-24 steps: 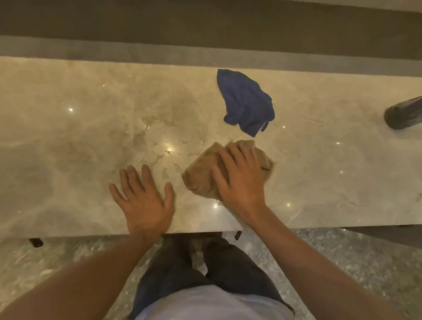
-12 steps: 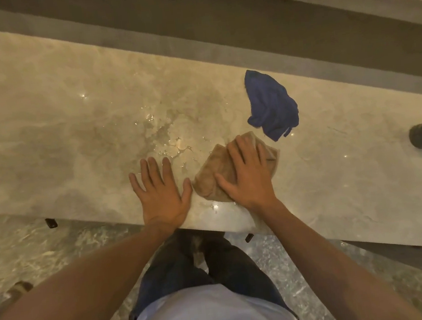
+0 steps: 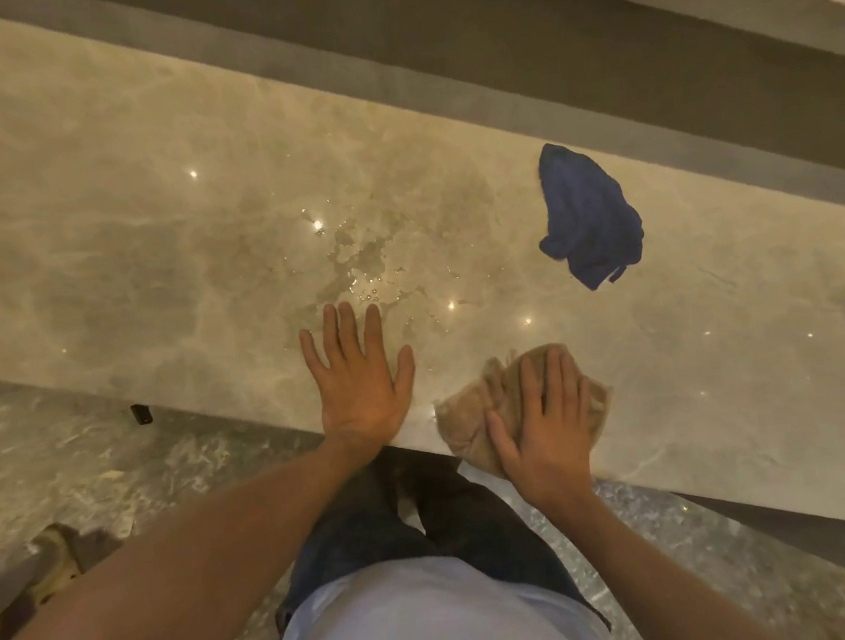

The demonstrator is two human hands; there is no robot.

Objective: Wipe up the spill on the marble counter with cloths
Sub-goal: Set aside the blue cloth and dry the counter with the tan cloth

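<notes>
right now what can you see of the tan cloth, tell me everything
The tan cloth is a crumpled, soft-looking rag of brownish woven fabric, bunched into a loose wad rather than spread flat. It lies on the marble counter at its near edge, with its lower part seeming to overhang that edge. The right hand presses flat on top with straight fingers, hiding much of it. It sits apart from the wet patch farther in.
</notes>
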